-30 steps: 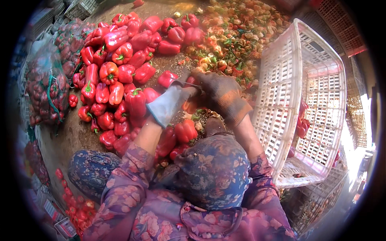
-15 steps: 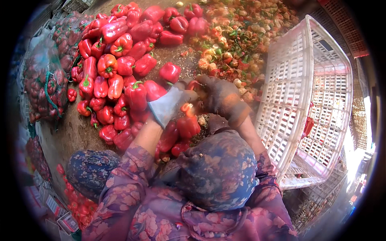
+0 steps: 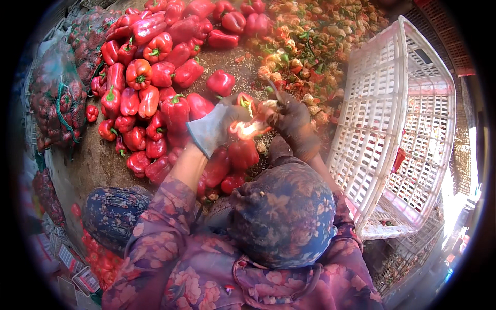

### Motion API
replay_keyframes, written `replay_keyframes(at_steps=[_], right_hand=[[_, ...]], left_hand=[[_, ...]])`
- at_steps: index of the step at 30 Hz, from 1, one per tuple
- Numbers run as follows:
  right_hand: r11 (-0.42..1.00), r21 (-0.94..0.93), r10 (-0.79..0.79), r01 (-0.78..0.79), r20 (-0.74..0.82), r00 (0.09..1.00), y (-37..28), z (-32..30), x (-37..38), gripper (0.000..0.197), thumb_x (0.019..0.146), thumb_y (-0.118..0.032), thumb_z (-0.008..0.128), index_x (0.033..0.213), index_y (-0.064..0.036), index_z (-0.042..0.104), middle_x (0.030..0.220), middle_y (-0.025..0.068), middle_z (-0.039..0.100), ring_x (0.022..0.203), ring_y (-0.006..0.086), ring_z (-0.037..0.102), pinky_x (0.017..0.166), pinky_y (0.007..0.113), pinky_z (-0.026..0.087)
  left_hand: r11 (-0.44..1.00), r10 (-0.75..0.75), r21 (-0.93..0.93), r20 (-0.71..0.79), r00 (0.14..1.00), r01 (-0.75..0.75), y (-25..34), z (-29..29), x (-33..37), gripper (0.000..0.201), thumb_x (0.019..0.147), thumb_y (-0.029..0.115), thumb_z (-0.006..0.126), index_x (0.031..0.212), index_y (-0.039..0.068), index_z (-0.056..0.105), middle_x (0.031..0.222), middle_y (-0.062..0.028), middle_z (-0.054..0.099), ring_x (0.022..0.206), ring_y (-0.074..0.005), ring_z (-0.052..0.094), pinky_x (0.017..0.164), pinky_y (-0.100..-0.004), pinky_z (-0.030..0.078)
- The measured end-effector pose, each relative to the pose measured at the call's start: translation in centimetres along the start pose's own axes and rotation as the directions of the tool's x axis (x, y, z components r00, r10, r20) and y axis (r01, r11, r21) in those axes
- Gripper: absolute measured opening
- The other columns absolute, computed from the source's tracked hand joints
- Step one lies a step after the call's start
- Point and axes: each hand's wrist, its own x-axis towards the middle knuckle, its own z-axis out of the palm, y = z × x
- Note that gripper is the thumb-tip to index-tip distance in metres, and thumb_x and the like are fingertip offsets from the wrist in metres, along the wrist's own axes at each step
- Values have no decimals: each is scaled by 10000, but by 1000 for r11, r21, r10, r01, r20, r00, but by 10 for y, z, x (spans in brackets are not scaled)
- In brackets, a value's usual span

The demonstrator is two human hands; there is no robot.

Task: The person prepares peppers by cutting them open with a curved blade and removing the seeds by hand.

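In a pale grey-blue glove, my left hand [image 3: 217, 125] is closed on a red bell pepper [image 3: 249, 129], which is split open with its pale inner side showing. My right hand [image 3: 293, 123], in a dark, dirty glove, sits just right of it with the fingers closed round what looks like a small knife [image 3: 274, 90]; a thin blade juts up past the fingers. A pale seedy pepper core [image 3: 267, 109] is at the right fingertips, between the two hands. Whole red peppers [image 3: 175, 114] lie against the left glove, and one pepper [image 3: 220, 82] lies apart beyond it.
A heap of pepper cores and trimmings [image 3: 315, 51] spreads at the far right. At the right, a white plastic crate [image 3: 369, 129] lies tipped on its side. Net sacks of red peppers [image 3: 57, 103] stand at the left. My knees [image 3: 281, 212] are close below the hands.
My hands have moved apart. The pepper between them now shows opened, its pale core exposed at the right fingertips, and the blade has come into sight.
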Motion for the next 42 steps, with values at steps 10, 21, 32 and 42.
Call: replay_keyframes(at_steps=[10,21,32,42], right_hand=[[968,209,-71,139,-305,950,3,-20,20,363,779,-113,752,1096,0,615,876,49,667,692,115,607,641,236,511],[647,518,427,-560,362,829,-42,-5,6,281,808,-227,721,909,22,640,755,114,656,518,197,615,416,291,448],[27,829,251,-559,535,807,-10,-22,-26,151,869,-221,562,911,-76,563,730,38,570,485,101,425,394,237,342],[838,202,545,-507,-252,800,17,-54,-65,163,841,-132,653,989,-66,634,679,24,568,446,106,468,399,266,376]], left_hand=[[965,-102,-247,-58,993,85,3,17,-4,399,741,23,628,1132,10,545,968,-51,630,823,-116,609,723,-236,488],[958,90,268,58,994,-102,23,33,-13,657,684,-32,531,1329,16,410,1109,-65,542,975,-113,531,823,-236,441],[998,5,-58,-62,998,-9,13,3,2,485,687,-93,590,1163,-45,504,1025,-129,598,952,-219,632,881,-337,524],[705,409,579,140,902,-410,81,-6,55,838,756,258,753,1440,105,295,1443,-101,382,1302,-269,410,1070,-409,360]])
